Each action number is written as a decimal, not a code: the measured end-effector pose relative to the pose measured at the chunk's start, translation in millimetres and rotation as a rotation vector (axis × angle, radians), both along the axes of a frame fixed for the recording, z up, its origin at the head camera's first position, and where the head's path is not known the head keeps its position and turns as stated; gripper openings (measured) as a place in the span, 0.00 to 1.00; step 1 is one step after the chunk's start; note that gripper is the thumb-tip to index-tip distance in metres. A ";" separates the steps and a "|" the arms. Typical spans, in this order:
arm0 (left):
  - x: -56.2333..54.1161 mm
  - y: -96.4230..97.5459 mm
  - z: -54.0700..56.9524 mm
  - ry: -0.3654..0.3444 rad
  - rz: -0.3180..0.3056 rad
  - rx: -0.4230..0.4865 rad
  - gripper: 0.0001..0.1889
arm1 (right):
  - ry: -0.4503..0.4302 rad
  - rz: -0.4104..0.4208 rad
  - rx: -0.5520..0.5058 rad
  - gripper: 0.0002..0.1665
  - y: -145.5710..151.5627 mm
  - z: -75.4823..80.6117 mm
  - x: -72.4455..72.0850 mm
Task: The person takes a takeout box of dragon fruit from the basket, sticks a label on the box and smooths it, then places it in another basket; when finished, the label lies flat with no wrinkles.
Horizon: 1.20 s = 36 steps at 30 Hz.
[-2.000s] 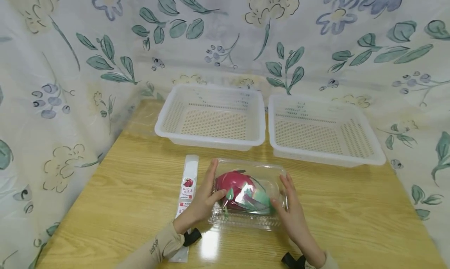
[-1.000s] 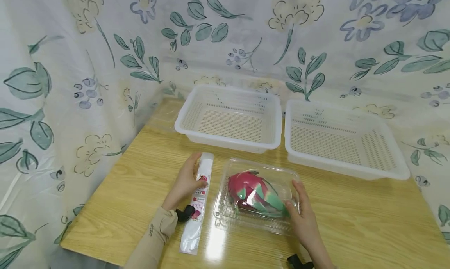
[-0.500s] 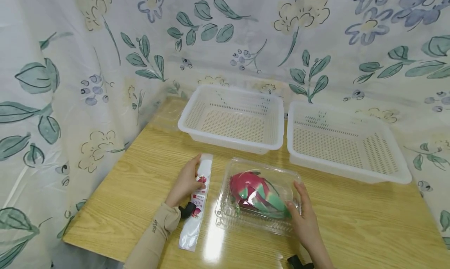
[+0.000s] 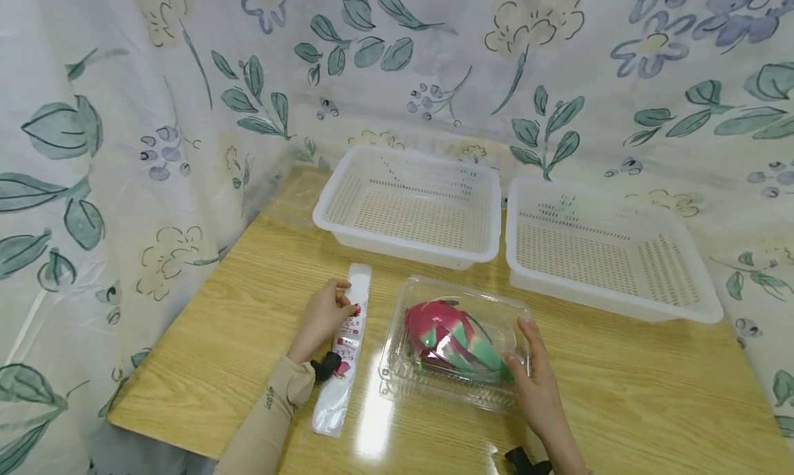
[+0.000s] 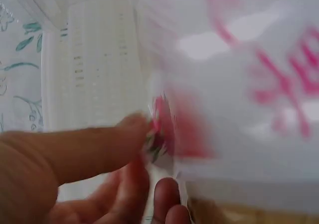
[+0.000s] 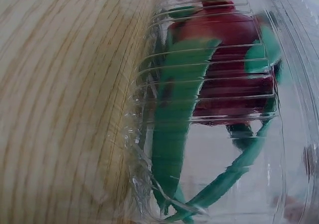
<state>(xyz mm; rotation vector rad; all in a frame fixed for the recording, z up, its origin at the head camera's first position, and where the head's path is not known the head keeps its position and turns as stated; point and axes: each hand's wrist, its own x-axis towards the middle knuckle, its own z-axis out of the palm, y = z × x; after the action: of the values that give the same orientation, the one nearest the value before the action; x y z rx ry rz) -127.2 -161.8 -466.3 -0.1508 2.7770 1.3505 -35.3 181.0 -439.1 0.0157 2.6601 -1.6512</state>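
Observation:
My left hand (image 4: 324,316) is at a long white strip of sticker labels (image 4: 338,392) lying left of the box, thumb and fingertips pinching its left edge. Close up in the left wrist view, the strip (image 5: 239,114) has red print and a small dragon fruit picture beside the thumb (image 5: 99,147). A clear plastic clamshell box (image 4: 434,391), closed, holds a red-and-green dragon fruit (image 4: 449,340). My right hand (image 4: 536,385) holds the box's right end, thumb over the lid and fingers along the side. In the right wrist view, green leaf tips (image 6: 174,119) show through the ribbed plastic.
Two white perforated baskets (image 4: 409,246) (image 4: 614,297) stand side by side at the back of the wooden table (image 4: 205,365). Another clear plastic container (image 4: 296,194) is at the back left. A floral curtain (image 4: 372,82) hangs behind and at the left.
Two seconds ago both hands held the box. My left hand has since moved left onto the label strip, and its fingertips now curl at its edge. My right hand stays on the box.

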 end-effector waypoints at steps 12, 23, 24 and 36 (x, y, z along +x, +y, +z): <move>-6.5 -12.9 6.5 0.077 0.220 0.286 0.18 | 0.005 0.003 -0.013 0.36 -2.2 0.7 -1.0; 2.1 -19.1 22.9 -0.096 0.191 0.739 0.41 | -0.010 0.025 0.045 0.37 -0.8 4.5 -2.1; 3.6 -18.9 24.9 -0.105 0.186 0.759 0.41 | -0.019 0.034 0.068 0.37 0.1 6.2 -2.2; 28.1 -12.4 57.0 -0.024 -0.005 0.640 0.38 | 0.087 0.060 0.245 0.31 -13.8 60.9 -16.5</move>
<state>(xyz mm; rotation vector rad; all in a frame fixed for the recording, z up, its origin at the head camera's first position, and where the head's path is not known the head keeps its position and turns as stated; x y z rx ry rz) -99.1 -174.2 -409.4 -0.1268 2.1757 2.1196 -51.8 167.2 -378.2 -0.1348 2.8791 -1.3299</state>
